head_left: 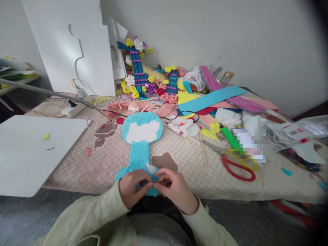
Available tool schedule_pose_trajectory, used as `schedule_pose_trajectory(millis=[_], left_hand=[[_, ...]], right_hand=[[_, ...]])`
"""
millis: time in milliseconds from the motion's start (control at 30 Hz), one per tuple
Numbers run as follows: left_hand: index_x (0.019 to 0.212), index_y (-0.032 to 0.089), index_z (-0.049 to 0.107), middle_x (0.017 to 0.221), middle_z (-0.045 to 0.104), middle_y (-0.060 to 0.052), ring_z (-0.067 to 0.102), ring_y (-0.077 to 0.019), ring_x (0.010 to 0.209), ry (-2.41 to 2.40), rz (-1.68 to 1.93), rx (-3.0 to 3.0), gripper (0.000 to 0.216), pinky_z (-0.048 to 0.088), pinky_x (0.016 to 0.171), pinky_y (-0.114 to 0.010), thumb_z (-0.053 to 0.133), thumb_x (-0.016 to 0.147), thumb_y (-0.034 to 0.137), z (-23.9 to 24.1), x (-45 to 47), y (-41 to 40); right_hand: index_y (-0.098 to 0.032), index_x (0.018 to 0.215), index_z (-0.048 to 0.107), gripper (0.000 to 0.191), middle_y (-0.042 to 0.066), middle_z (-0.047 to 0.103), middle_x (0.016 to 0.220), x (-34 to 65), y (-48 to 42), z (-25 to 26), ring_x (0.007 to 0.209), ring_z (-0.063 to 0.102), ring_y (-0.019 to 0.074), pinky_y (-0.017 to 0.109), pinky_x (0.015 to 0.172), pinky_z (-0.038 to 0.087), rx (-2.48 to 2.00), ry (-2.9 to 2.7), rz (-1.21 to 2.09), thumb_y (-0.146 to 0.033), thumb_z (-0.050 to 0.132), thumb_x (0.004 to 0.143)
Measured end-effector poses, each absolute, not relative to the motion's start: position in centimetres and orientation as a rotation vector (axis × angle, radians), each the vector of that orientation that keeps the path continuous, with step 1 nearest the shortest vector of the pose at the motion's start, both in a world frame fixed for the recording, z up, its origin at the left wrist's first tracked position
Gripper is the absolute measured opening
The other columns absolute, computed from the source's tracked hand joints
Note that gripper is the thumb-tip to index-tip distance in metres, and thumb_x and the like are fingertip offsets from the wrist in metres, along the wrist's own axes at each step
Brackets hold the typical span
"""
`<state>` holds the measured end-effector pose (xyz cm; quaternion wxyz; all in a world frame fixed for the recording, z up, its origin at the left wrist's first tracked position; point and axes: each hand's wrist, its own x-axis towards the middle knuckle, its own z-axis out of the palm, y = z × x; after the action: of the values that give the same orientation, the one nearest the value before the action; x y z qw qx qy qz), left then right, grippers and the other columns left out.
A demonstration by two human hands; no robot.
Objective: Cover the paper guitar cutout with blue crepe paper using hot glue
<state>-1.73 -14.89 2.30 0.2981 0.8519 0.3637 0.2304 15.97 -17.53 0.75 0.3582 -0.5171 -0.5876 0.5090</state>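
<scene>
A bone-shaped cutout covered in blue crepe paper [139, 152] lies at the front edge of the table, with a bare white patch showing on its far round end. My left hand [133, 187] is closed on its near end, thumb and fingers pinching the blue paper. Close beside it, my right hand [177, 190] pinches the same paper edge, the fingertips of both hands almost meeting. A smaller white patch [151, 168] shows just beyond the fingers. Part of the near end is hidden behind my hands.
To the right lie red-handled scissors [238, 169], a green cutter [232, 140], a wooden stick [203, 150] and a white glue gun [179, 129]. Paper flowers [151, 89] and crepe strips [212, 98] pile up at the back. A white board [33, 153] lies left; a power strip [74, 108] stands behind.
</scene>
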Motion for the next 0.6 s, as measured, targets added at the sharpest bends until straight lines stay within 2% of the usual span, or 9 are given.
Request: schedule_pose_trajectory(millis=[133, 367, 600], left_hand=[[0.069, 0.015, 0.057, 0.06, 0.056, -0.002, 0.05, -0.0111, 0.059, 1.081, 0.653, 2.379, 0.025, 0.041, 0.057, -0.022, 0.041, 0.084, 0.026, 1.3, -1.8, -13.0], [0.064, 0.015, 0.055, 0.059, 0.055, -0.002, 0.048, -0.0133, 0.059, 1.218, 0.702, 2.501, 0.022, 0.039, 0.058, -0.026, 0.045, 0.081, 0.025, -0.8, -1.6, -11.1], [0.065, 0.015, 0.055, 0.062, 0.054, -0.003, 0.046, -0.0134, 0.06, 1.153, 0.711, 2.482, 0.023, 0.037, 0.059, -0.028, 0.044, 0.082, 0.026, -1.2, -1.8, -11.3]], right_hand=[[-0.017, 0.085, 0.059, 0.016, 0.002, 0.065, 0.072, 15.9, -16.0, 0.1, 0.061, 0.059, 0.0112, 0.022, 0.054, 0.048, -1.368, -1.48, 1.208, -0.024, 0.06, 0.07], [-0.017, 0.081, 0.062, 0.012, 0.001, 0.065, 0.066, 15.3, -14.6, -0.3, 0.058, 0.058, 0.0114, 0.023, 0.055, 0.048, -1.497, -1.49, 1.047, -0.021, 0.059, 0.07], [-0.019, 0.087, 0.067, 0.016, 0.001, 0.058, 0.067, 15.3, -14.6, 0.0, 0.055, 0.051, 0.0101, 0.025, 0.058, 0.045, -1.522, -1.787, 0.826, -0.02, 0.058, 0.073]])
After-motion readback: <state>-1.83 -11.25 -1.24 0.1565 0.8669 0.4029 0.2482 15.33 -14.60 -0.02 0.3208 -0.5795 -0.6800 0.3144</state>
